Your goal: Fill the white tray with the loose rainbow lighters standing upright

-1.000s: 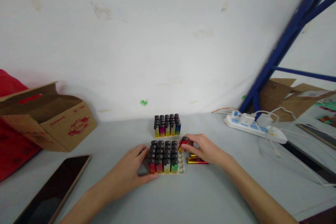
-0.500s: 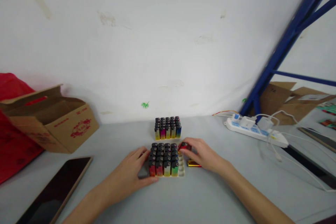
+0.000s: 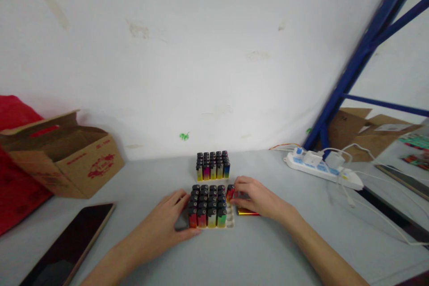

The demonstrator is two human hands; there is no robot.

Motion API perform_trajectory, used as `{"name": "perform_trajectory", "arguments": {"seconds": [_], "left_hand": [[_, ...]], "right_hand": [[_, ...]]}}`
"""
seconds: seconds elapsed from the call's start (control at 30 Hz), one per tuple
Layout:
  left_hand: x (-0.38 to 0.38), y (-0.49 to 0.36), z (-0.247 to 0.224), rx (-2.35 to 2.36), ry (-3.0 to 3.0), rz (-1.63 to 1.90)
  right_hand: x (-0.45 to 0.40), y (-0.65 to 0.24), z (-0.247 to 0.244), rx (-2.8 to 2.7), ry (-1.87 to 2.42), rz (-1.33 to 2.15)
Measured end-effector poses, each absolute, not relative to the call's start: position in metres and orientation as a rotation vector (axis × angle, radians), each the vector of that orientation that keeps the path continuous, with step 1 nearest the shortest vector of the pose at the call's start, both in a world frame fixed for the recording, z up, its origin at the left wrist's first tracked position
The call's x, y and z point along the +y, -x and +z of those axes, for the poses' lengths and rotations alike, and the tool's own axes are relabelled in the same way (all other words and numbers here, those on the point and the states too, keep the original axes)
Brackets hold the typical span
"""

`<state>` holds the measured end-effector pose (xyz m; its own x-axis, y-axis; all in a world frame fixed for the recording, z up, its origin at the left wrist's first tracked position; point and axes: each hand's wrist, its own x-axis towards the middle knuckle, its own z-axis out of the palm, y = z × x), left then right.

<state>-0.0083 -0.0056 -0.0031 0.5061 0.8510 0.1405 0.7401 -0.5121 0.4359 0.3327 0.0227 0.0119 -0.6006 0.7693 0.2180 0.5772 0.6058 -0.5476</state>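
Observation:
A white slotted tray (image 3: 229, 223) stands on the table, filled with several upright lighters (image 3: 212, 218) with black tops and coloured bodies. My left hand (image 3: 170, 219) curls about the tray's left side, thumb at the front corner and fingers along the left edge, gripping it. At the back of the tray's right-hand column stands a red lighter (image 3: 230, 192), upright and pinched by the fingers of my right hand (image 3: 254, 196). The slots in front of it in that column show bare. Under my right hand, partly hidden, shiny red-and-gold lighters (image 3: 246, 211) lie on the table.
A second block of upright lighters (image 3: 213, 167) stands behind the tray. On the left are an open cardboard box (image 3: 97, 161), a red bag (image 3: 20, 187) and a dark phone-like slab (image 3: 70, 241). A power strip (image 3: 325, 173) with cables lies right, by a blue metal frame (image 3: 348, 76).
My right hand has brought the red lighter from a tilted pose to upright at the back of the tray's right column. My left hand stays on the tray. The view has shifted slightly.

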Motion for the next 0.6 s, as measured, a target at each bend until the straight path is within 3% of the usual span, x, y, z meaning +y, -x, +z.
{"name": "perform_trajectory", "arguments": {"seconds": [0.3,0.6], "left_hand": [[0.0,0.012,-0.011,1.318,-2.454,0.507],[-0.002,0.007,0.0,1.282,-2.484,0.486]], "right_hand": [[0.026,-0.39,0.032,-2.373,1.429,0.981],[0.033,-0.384,0.018,-2.297,1.435,0.606]]}}
